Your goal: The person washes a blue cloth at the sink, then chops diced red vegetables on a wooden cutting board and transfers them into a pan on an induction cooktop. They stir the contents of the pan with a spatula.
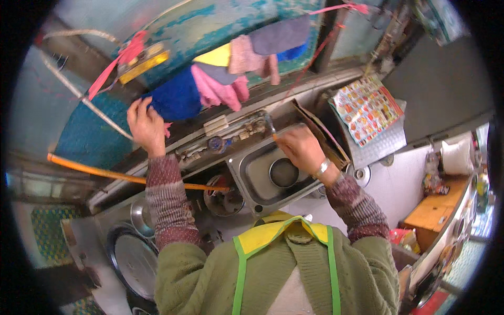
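My left hand (146, 125) is raised at the left edge of a dark blue cloth (177, 98) hanging on a line, and its fingertips close on that edge. Over the stainless steel sink (246, 157), my right hand (300, 149) is blurred, its fingers at the lower end of a metal tap (270, 123). Whether they grip the tap cannot be made out. Below this hand, a round metal bowl (284, 173) sits in the basin. Pink cloths (216, 88), a yellow cloth (215, 56) and a grey cloth (281, 35) hang beside the blue one.
An orange pole (98, 171) slants past my left forearm. Right of the sink stands a cardboard box (321, 134), near a printed sheet (370, 110). A large round pan (134, 264) lies at lower left, and a wooden cabinet (437, 204) stands at right.
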`<state>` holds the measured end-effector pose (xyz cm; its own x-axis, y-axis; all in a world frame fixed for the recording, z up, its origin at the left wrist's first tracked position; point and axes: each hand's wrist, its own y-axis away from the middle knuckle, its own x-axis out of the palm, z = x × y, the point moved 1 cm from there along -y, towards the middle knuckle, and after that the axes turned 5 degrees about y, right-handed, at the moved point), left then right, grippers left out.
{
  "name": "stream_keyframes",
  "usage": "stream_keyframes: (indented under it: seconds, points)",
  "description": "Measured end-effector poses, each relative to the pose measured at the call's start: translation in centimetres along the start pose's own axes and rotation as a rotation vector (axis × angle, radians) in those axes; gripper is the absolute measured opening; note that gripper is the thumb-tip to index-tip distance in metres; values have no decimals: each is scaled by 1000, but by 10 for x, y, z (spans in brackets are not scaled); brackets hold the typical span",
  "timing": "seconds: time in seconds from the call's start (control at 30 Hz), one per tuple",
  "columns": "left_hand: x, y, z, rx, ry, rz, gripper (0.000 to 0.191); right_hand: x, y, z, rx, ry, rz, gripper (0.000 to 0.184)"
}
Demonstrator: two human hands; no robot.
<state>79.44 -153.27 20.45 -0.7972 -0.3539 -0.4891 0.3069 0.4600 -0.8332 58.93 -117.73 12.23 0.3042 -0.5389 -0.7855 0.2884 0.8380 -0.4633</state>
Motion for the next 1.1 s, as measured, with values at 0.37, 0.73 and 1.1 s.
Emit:
stream_keyframes:
  seconds: [0.37,0.73,1.1]
  points:
    - [-38,265,-318,133,1030,1239,9,-105,379,60,856,-307,24,31]
    - [-105,398,-613,673,1311,1956,25,-196,628,147,1271,-393,-426,35]
    - [-134,500,-846,1074,1347,2318,27,-181,741,253,1864,-130,-1231,25]
